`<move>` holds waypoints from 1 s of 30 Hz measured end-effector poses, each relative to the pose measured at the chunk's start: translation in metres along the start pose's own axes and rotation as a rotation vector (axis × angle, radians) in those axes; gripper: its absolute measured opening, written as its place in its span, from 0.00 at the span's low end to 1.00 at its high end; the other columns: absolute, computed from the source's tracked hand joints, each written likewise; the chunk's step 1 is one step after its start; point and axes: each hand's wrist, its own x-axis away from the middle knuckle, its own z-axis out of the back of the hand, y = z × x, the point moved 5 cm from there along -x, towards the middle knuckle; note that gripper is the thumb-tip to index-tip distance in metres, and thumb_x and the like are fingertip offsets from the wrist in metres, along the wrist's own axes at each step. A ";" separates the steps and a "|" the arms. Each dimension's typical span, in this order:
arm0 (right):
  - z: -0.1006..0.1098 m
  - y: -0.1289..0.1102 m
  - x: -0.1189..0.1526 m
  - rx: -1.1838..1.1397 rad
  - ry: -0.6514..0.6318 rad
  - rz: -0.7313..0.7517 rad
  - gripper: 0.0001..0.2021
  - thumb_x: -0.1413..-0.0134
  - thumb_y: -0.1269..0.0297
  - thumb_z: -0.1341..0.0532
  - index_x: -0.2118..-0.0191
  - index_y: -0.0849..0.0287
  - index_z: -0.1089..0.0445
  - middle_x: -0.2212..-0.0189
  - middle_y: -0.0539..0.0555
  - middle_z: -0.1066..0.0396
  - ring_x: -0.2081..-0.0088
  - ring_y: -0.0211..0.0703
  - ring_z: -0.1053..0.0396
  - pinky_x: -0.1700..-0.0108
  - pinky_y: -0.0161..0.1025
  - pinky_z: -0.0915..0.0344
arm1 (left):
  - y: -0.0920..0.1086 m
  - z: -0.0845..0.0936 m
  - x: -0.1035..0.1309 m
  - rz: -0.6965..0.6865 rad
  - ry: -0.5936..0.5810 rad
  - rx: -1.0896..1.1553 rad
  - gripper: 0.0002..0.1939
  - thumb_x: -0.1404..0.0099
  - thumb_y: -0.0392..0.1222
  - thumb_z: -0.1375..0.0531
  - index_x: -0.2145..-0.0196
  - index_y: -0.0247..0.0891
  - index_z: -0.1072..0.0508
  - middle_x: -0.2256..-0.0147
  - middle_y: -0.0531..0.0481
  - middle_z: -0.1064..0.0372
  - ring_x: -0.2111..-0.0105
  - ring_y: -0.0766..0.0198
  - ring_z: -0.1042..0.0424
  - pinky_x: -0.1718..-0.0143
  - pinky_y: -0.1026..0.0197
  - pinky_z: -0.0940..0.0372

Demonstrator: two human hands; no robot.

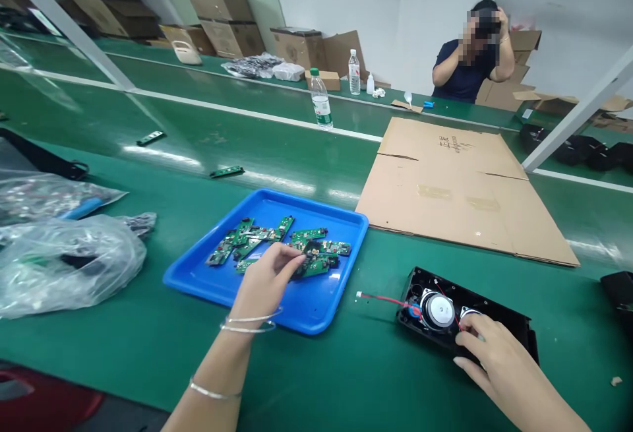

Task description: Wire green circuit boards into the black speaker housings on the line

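Note:
My left hand (pixel 270 270) reaches over a blue plastic tray (pixel 291 303). Its thumb and fingertips pinch a green circuit board (pixel 311 250) with a dark part on it, among several similar boards (pixel 230 244) piled in the tray. On the right, a black plastic speaker housing (pixel 499 313) lies with its inside facing up. Two round speakers are set in it, one a silver speaker (pixel 438 309) in plain sight, the other partly covered by my fingers. My right hand (pixel 487 346) grips the housing beside that second speaker. Red wires (pixel 380 297) with a white plug trail out leftwards onto the green table.
Clear plastic bags (pixel 74 267) lie at the left. Flattened cardboard (pixel 450 194) covers the table beyond the housing. Two loose boards (pixel 227 172) and a water bottle (pixel 321 102) are further back. Across the bench sits a person (pixel 457 69) with raised hands, near cardboard boxes (pixel 232 30).

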 end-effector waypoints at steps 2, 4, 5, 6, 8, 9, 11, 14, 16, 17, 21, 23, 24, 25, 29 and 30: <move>0.006 -0.008 -0.014 -0.037 0.030 -0.038 0.13 0.37 0.64 0.54 0.60 0.58 0.33 0.64 0.59 0.31 0.67 0.46 0.32 0.69 0.42 0.32 | -0.003 -0.005 0.014 0.087 0.019 0.183 0.16 0.55 0.48 0.34 0.71 0.40 0.34 0.73 0.55 0.33 0.70 0.61 0.31 0.66 0.59 0.36; 0.006 -0.025 -0.034 -0.082 0.074 -0.048 0.14 0.38 0.63 0.51 0.50 0.61 0.37 0.59 0.61 0.31 0.60 0.49 0.32 0.63 0.45 0.31 | -0.006 -0.019 0.028 0.189 -0.023 0.371 0.19 0.53 0.47 0.34 0.66 0.41 0.36 0.72 0.55 0.34 0.72 0.64 0.32 0.70 0.60 0.35; 0.002 -0.037 -0.045 -0.102 0.090 -0.028 0.16 0.39 0.64 0.50 0.48 0.63 0.40 0.56 0.63 0.32 0.57 0.50 0.33 0.59 0.48 0.32 | -0.007 -0.028 0.034 0.245 -0.060 0.458 0.20 0.53 0.45 0.34 0.65 0.41 0.37 0.71 0.55 0.34 0.73 0.65 0.32 0.72 0.61 0.35; -0.004 -0.049 -0.056 -0.107 0.101 0.010 0.17 0.40 0.65 0.48 0.46 0.64 0.41 0.53 0.64 0.33 0.53 0.52 0.34 0.54 0.51 0.34 | -0.008 -0.037 0.039 0.302 -0.101 0.536 0.18 0.52 0.43 0.34 0.65 0.41 0.37 0.72 0.55 0.35 0.74 0.66 0.33 0.74 0.63 0.35; -0.018 -0.069 -0.075 -0.085 0.137 0.070 0.16 0.42 0.70 0.46 0.48 0.63 0.39 0.52 0.64 0.33 0.51 0.55 0.36 0.49 0.58 0.40 | -0.011 -0.055 0.048 0.412 -0.183 0.660 0.13 0.49 0.39 0.36 0.66 0.38 0.35 0.72 0.53 0.36 0.76 0.69 0.35 0.77 0.66 0.37; -0.025 -0.076 -0.082 -0.083 0.162 0.091 0.14 0.42 0.73 0.46 0.50 0.63 0.36 0.55 0.63 0.31 0.53 0.54 0.34 0.49 0.59 0.41 | -0.012 -0.062 0.051 0.462 -0.220 0.709 0.10 0.47 0.38 0.37 0.68 0.37 0.34 0.72 0.52 0.36 0.77 0.70 0.36 0.78 0.67 0.38; -0.034 -0.083 -0.091 -0.134 0.210 0.114 0.10 0.42 0.77 0.48 0.59 0.61 0.32 0.65 0.58 0.28 0.63 0.47 0.31 0.55 0.51 0.35 | -0.014 -0.071 0.056 0.540 -0.277 0.783 0.04 0.44 0.37 0.39 0.70 0.34 0.32 0.72 0.50 0.37 0.78 0.72 0.39 0.80 0.70 0.40; -0.037 -0.080 -0.094 -0.326 0.248 0.102 0.13 0.39 0.76 0.51 0.68 0.60 0.31 0.74 0.53 0.30 0.73 0.39 0.35 0.69 0.36 0.35 | -0.013 -0.077 0.064 0.596 -0.334 0.853 0.04 0.42 0.37 0.39 0.69 0.33 0.29 0.71 0.49 0.36 0.78 0.73 0.40 0.80 0.71 0.41; -0.033 -0.075 -0.095 -0.452 0.274 0.047 0.13 0.37 0.72 0.52 0.68 0.60 0.31 0.73 0.53 0.31 0.72 0.38 0.35 0.70 0.34 0.36 | -0.010 -0.079 0.070 0.605 -0.359 0.880 0.08 0.44 0.38 0.37 0.66 0.33 0.27 0.69 0.48 0.34 0.75 0.72 0.37 0.75 0.69 0.37; -0.030 -0.072 -0.095 -0.495 0.296 0.018 0.14 0.37 0.71 0.52 0.68 0.60 0.31 0.73 0.53 0.31 0.71 0.38 0.35 0.70 0.34 0.36 | -0.008 -0.080 0.072 0.587 -0.371 0.879 0.11 0.45 0.40 0.36 0.63 0.34 0.27 0.67 0.48 0.33 0.72 0.70 0.35 0.72 0.67 0.36; -0.020 -0.067 -0.094 -0.557 0.368 -0.049 0.14 0.37 0.69 0.52 0.69 0.60 0.32 0.75 0.53 0.33 0.73 0.38 0.35 0.71 0.35 0.37 | 0.001 -0.082 0.078 0.365 -0.380 0.700 0.24 0.51 0.48 0.32 0.58 0.35 0.28 0.65 0.47 0.31 0.67 0.62 0.31 0.64 0.59 0.34; -0.017 -0.066 -0.093 -0.561 0.395 -0.055 0.14 0.37 0.69 0.51 0.71 0.60 0.33 0.76 0.52 0.34 0.74 0.38 0.36 0.73 0.35 0.39 | 0.004 -0.080 0.082 0.263 -0.329 0.571 0.25 0.52 0.47 0.32 0.58 0.36 0.31 0.66 0.49 0.31 0.69 0.62 0.30 0.65 0.58 0.33; -0.015 -0.065 -0.092 -0.566 0.409 -0.052 0.13 0.38 0.69 0.51 0.71 0.60 0.33 0.77 0.52 0.34 0.74 0.38 0.36 0.73 0.34 0.39 | 0.005 -0.079 0.084 0.228 -0.301 0.519 0.24 0.51 0.46 0.32 0.58 0.37 0.32 0.66 0.50 0.31 0.70 0.62 0.29 0.66 0.58 0.32; -0.014 -0.065 -0.091 -0.571 0.424 -0.046 0.12 0.38 0.70 0.50 0.72 0.60 0.34 0.77 0.52 0.34 0.75 0.38 0.37 0.73 0.34 0.39 | 0.007 -0.078 0.086 0.196 -0.281 0.470 0.22 0.49 0.45 0.34 0.58 0.39 0.34 0.67 0.51 0.30 0.71 0.63 0.29 0.68 0.59 0.31; -0.011 -0.065 -0.088 -0.585 0.452 -0.025 0.10 0.40 0.71 0.48 0.71 0.61 0.35 0.78 0.52 0.34 0.75 0.37 0.37 0.74 0.33 0.39 | 0.017 -0.076 0.093 0.003 -0.274 0.225 0.16 0.41 0.41 0.41 0.55 0.42 0.35 0.61 0.48 0.28 0.62 0.60 0.27 0.63 0.60 0.30; -0.011 -0.066 -0.088 -0.582 0.459 -0.023 0.09 0.40 0.72 0.48 0.71 0.61 0.35 0.78 0.52 0.34 0.75 0.37 0.37 0.74 0.33 0.39 | 0.020 -0.076 0.093 -0.057 -0.277 0.152 0.16 0.40 0.40 0.43 0.53 0.42 0.34 0.58 0.47 0.28 0.58 0.59 0.27 0.60 0.59 0.30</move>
